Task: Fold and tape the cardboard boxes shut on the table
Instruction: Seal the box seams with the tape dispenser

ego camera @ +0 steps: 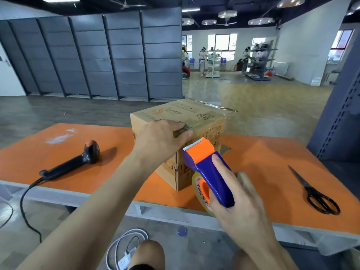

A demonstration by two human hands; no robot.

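Note:
A brown cardboard box [194, 117] with printed markings stands on the orange table [263, 162], its top flaps folded down. My left hand [161, 139] lies flat on the box's near top edge, fingers straight, pressing down. My right hand [239, 199] grips a blue and orange tape dispenser [206, 164] with a roll of clear tape under it. The dispenser's toothed blade sits at the box's near edge, right beside my left thumb. A strip of shiny tape shows along the box's far right top edge.
A black handheld scanner [78, 162] with a cable lies on the table to the left. Black scissors [315, 191] lie to the right. Grey shelving panels [97, 55] stand behind, a grey upright [341, 114] at right, a white cable and charger [126, 250] on the floor.

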